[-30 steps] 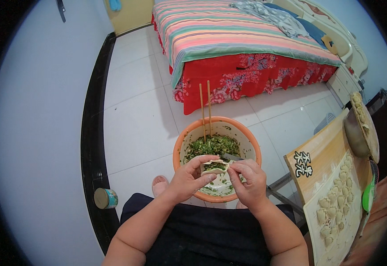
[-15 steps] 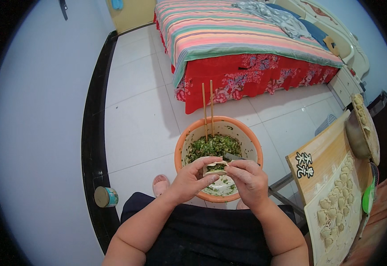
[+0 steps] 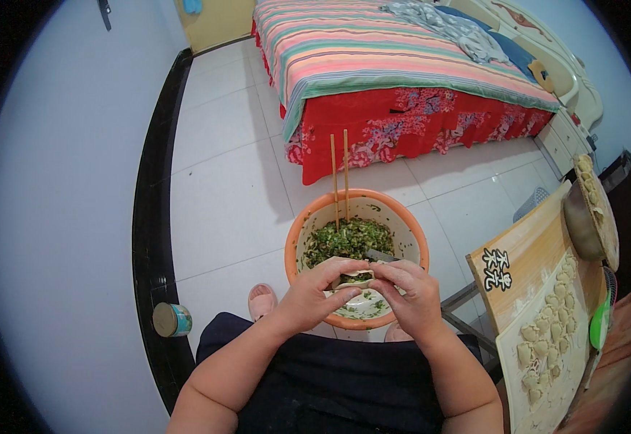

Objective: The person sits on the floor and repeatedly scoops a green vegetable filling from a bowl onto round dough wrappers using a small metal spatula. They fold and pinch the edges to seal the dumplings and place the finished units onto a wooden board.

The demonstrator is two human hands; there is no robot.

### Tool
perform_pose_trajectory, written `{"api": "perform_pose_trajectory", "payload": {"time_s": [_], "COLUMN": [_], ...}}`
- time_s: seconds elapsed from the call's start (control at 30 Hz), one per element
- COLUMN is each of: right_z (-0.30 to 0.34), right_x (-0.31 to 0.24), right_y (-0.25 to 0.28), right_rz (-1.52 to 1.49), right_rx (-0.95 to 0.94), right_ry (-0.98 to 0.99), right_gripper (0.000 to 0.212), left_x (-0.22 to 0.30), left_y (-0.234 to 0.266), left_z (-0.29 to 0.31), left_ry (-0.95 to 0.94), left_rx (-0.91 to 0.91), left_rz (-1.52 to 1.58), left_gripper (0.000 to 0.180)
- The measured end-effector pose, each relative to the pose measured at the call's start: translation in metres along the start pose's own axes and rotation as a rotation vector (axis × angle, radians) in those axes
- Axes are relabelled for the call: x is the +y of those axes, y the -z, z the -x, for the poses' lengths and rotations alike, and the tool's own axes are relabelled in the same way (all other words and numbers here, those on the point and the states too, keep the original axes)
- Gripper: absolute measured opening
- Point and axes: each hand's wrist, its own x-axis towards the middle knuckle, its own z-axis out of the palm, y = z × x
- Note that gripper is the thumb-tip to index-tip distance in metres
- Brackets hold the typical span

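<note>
Between my two hands, over the near side of an orange-rimmed basin, is a dumpling of pale dough folded around chopped green filling. My left hand pinches its left side, thumb below and fingers above. On the other side my right hand grips the dough's edge with thumb and fingertips. Green filling still shows in the gap between the dough's edges. The basin holds more chopped green filling toward its far side. Two long chopsticks stand upright in it, and a dark flat utensil lies partly behind my right hand.
At right, a wooden board carries a pale sheet with several rows of dumplings. A round tray of dumplings rests on a metal pot beyond. A tin can lies by the left wall. A bed stands ahead.
My fingers have shifted along the dough, and its upper and lower edges are closer together. The right thumb has moved slightly lower. The basin and board stay put.
</note>
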Motion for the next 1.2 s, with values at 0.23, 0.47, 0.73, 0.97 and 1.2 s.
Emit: {"api": "perform_pose_trajectory", "payload": {"time_s": [0.23, 0.47, 0.73, 0.97, 1.2], "right_z": [0.005, 0.002, 0.006, 0.004, 0.004], "right_x": [0.004, -0.001, 0.003, 0.001, -0.002], "right_y": [-0.002, -0.001, -0.004, 0.001, 0.001], "right_rz": [0.088, 0.129, 0.139, 0.127, 0.144], "right_rx": [-0.025, 0.017, -0.014, 0.035, -0.006], "right_ry": [0.082, 0.123, 0.168, 0.207, 0.202], "right_gripper": [0.019, 0.018, 0.024, 0.027, 0.025], "left_x": [-0.001, 0.005, -0.001, -0.001, 0.007], "left_y": [-0.005, -0.001, -0.007, -0.007, -0.007], "left_z": [0.001, 0.003, 0.005, 0.004, -0.001], "left_ry": [0.041, 0.041, 0.077, 0.002, -0.144], "left_rx": [0.036, 0.028, -0.002, -0.002, 0.02], "left_rz": [0.094, -0.125, 0.025, -0.013, -0.15], "left_gripper": [0.043, 0.047, 0.038, 0.024, 0.02]}}
